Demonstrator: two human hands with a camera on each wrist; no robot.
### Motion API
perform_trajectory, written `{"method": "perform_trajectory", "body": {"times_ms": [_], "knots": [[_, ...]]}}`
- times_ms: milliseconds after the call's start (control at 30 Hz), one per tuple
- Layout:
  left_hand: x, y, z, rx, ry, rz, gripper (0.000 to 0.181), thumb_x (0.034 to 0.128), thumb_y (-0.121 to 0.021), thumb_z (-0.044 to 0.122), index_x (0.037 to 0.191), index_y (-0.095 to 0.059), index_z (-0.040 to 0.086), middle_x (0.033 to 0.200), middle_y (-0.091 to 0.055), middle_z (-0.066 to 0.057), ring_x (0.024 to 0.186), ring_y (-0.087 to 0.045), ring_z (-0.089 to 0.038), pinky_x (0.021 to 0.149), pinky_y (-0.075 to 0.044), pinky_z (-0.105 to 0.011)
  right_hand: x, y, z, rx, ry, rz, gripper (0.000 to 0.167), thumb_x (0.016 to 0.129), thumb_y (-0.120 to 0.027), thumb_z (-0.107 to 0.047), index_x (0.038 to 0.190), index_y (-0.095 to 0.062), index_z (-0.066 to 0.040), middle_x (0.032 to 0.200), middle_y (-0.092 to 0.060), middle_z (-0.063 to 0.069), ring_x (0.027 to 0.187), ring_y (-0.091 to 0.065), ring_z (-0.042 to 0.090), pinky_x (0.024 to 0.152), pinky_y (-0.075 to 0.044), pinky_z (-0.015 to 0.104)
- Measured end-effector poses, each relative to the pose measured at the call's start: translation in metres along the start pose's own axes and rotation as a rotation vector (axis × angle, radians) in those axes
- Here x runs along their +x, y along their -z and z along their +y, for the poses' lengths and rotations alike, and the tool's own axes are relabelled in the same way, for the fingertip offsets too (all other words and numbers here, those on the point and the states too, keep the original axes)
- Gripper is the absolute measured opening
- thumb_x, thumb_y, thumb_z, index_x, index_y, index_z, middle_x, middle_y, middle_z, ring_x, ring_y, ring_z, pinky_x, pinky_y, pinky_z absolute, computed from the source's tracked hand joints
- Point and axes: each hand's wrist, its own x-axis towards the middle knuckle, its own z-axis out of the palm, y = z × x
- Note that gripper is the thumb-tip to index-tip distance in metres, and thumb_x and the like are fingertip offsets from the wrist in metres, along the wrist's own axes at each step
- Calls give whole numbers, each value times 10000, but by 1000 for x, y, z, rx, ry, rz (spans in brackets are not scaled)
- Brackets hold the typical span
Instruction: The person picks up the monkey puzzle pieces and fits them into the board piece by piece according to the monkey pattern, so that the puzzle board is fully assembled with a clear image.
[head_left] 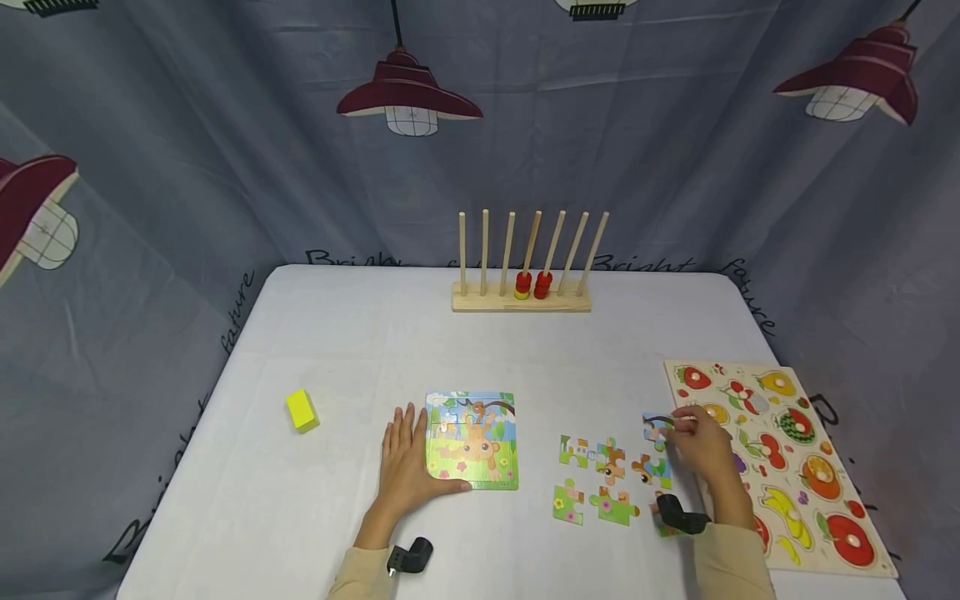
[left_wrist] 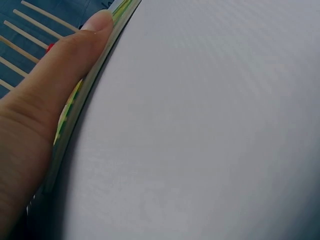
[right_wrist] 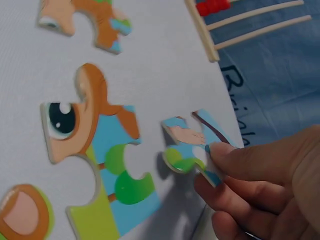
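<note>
My left hand [head_left: 406, 462] lies beside the square puzzle board [head_left: 472, 442], fingers straight along its left side and thumb on its front edge. In the left wrist view the thumb [left_wrist: 65, 65] rests against that edge. Between thumb and forefinger, my right hand [head_left: 703, 446] pinches a jigsaw piece [right_wrist: 192, 145] with blue sky, a brown branch and green leaves. The right wrist view shows it tilted, partly raised off the white cloth. Close by lie several loose pieces, among them one with a big eye [right_wrist: 62, 120] and a green one with a pink flower [head_left: 614, 507].
At the right stands a wooden fruit puzzle board [head_left: 780, 467], partly under my right forearm. A peg stand [head_left: 521, 305] with red and yellow beads is at the back of the table. A yellow block [head_left: 302, 411] sits at the left.
</note>
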Motion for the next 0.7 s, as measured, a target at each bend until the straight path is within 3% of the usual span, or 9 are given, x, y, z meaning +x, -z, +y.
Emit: {"method": "perform_trajectory", "body": {"times_ms": [133,267,333,500,633,700], "knots": [[0,0,0,1,8,-15,1367,408,-689,774,1446,-177,46,1522,-106,-172,1415,-16,-331,1142,-27,-464,-2,2,-3,33,9,-11,338,860,-588,-194,1124,-507,1,936,-660,184,623,-498,47,513,-398,223],[0,0,0,3,1,-12,1367,411,-690,772,1445,-178,39,1521,-104,-175,1414,-15,-338,1141,-26,-471,-1,-1,-7,136,28,-36,367,870,-591,-236,1144,-506,-5,919,-681,145,651,-538,-6,552,-427,202],[-1,-1,0,2,-1,-12,1369,409,-690,771,1443,-180,34,1521,-102,-178,1413,-12,-340,1140,-24,-472,1,-5,-9,198,24,-57,416,868,-599,-289,1168,-500,-18,894,-697,58,693,-560,-29,599,-433,180],[-1,-2,-1,8,1,-14,1373,404,-677,787,1444,-183,38,1522,-101,-173,1415,-6,-333,1140,-24,-469,7,-23,-20,466,-13,-99,503,838,-636,-322,1211,-470,-27,776,-659,-191,736,-618,-23,682,-466,129],[0,-2,-1,10,1,-5,1371,402,-681,784,1442,-189,38,1521,-109,-174,1414,-14,-336,1137,-31,-476,10,-43,-40,687,-43,-114,467,827,-657,-257,1203,-478,-43,771,-649,-198,736,-641,14,689,-515,151],[0,-1,0,6,1,0,1369,403,-686,778,1442,-192,37,1520,-112,-175,1413,-18,-340,1136,-34,-480,10,-53,-53,732,-58,-130,462,827,-657,-242,1210,-483,-51,795,-651,-177,741,-638,23,694,-524,166]]}}
